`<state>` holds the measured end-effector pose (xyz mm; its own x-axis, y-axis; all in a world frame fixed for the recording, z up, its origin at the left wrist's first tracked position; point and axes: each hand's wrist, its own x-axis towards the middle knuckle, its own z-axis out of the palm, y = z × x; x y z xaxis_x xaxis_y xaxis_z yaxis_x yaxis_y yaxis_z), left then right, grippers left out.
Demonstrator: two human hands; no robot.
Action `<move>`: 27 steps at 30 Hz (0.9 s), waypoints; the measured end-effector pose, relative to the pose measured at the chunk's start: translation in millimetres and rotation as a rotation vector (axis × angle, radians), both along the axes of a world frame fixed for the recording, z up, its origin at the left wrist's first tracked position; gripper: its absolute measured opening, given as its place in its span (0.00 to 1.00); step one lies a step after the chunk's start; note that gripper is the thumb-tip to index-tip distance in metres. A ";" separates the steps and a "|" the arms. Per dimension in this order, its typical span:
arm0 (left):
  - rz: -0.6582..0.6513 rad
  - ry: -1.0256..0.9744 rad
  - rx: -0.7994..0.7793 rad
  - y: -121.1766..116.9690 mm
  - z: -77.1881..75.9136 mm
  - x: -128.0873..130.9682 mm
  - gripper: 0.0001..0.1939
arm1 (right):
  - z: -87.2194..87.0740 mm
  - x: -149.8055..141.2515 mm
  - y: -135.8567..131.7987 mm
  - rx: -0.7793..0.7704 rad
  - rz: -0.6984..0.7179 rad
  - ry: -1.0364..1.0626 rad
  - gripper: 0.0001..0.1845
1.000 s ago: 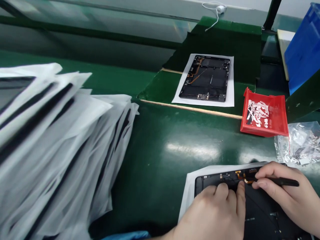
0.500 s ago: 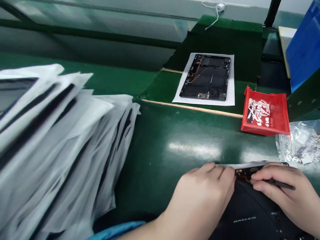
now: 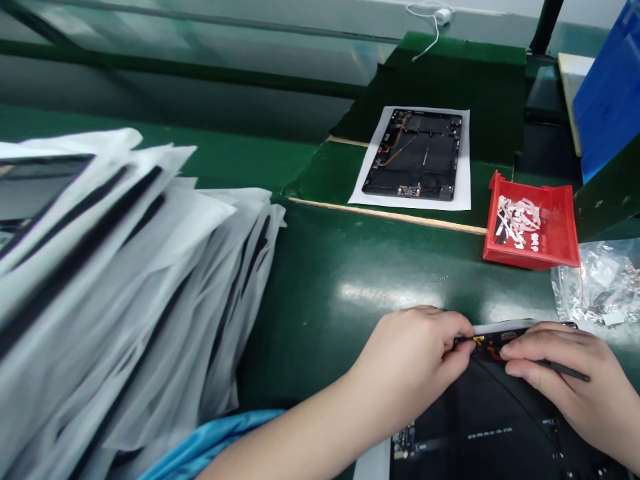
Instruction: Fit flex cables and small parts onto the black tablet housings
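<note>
The green bench [image 3: 320, 273] carries a red bin [image 3: 559, 223], clear bag [image 3: 595, 287], wrapped stack [image 3: 170, 293] and sheet [image 3: 373, 467] (dark panel [image 3: 493, 407] atop).

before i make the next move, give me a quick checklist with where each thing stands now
1. Black pen-like tool held in the right hand: ok.
2. Tool's tip in view: not ok, hidden by the fingers.
3. Left hand at the top edge of the open black tablet housing: ok; whether it pinches anything, cannot tell.
4. Orange ribbon cable connected: cannot tell, too small and partly covered.
5. White sheet under the housing: ok.
6. Red bin apart from the housing: ok.
</note>
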<state>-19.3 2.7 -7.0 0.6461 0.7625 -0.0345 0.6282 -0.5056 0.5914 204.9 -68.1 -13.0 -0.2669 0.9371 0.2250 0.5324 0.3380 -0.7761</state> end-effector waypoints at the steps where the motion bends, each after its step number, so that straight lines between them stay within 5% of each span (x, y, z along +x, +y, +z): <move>1: -0.002 -0.014 0.001 0.1 -1.1 0.3 0.05 | 0.2 0.3 0.3 -0.005 0.000 0.003 0.07; 14: -0.140 -0.122 0.201 3.1 -14.2 -0.6 0.07 | 8.5 1.1 3.4 -0.168 -0.074 0.025 0.05; 18: -0.141 -0.132 0.217 2.2 -15.4 -0.7 0.07 | 15.5 4.4 3.0 -0.300 -0.123 0.039 0.05; 27: -0.138 -0.145 0.205 3.2 -16.3 -0.7 0.07 | 20.5 0.2 -6.3 -0.314 -0.178 -0.003 0.10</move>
<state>-20.1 5.9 -23.4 0.7308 0.6489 0.2118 0.4619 -0.6986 0.5464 205.1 -74.4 7.5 -0.0940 0.9922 -0.0820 0.5641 -0.0148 -0.8256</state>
